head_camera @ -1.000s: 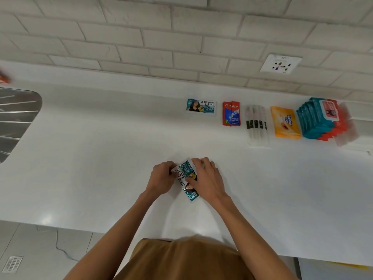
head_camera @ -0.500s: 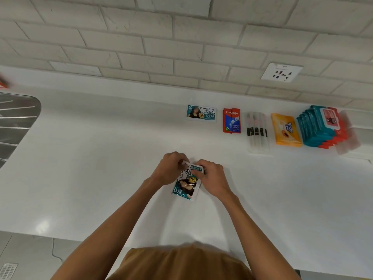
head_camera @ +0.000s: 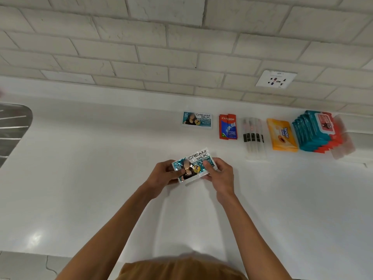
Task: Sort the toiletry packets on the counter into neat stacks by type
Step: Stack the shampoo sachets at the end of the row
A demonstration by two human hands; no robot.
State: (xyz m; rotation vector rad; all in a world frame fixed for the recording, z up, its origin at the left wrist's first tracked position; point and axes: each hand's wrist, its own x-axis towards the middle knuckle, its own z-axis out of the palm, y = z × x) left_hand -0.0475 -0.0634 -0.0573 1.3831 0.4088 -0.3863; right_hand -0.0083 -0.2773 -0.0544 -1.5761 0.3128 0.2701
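Holding a teal sachet (head_camera: 193,164) just above the white counter (head_camera: 101,178), a person is pinching it at both ends. The left hand (head_camera: 161,175) is gripping the left end, thumb lying across the front and fingers curled behind. The right hand (head_camera: 221,174) is gripping the right end the same way, its thumb covering part of the print. The sachet is facing the camera, tilted up to the right, and is reading "CREAM SILK" and "HAIR FALL DEFENSE".

Along the back of the counter, a row of toiletries is sitting well apart from the hands. A matching flat sachet (head_camera: 196,120) is showing "CREAM SILK", "HAIR FALL DEFENSE" and "VITAMIN BOOST". Just to its right, red Colgate packets (head_camera: 228,127) are lying in a small stack. Next are clear packets (head_camera: 253,136) with black bands, possibly toothbrushes, though the wrapping is blurring them. An orange "Tender Love" pack (head_camera: 282,135) is lying beside them, then a fanned stack of teal packs (head_camera: 314,132) with a red label too small to read.

A white wall socket (head_camera: 275,78) is sitting in the brick wall (head_camera: 141,47) above, and a steel draining board (head_camera: 14,128) is showing at far left.
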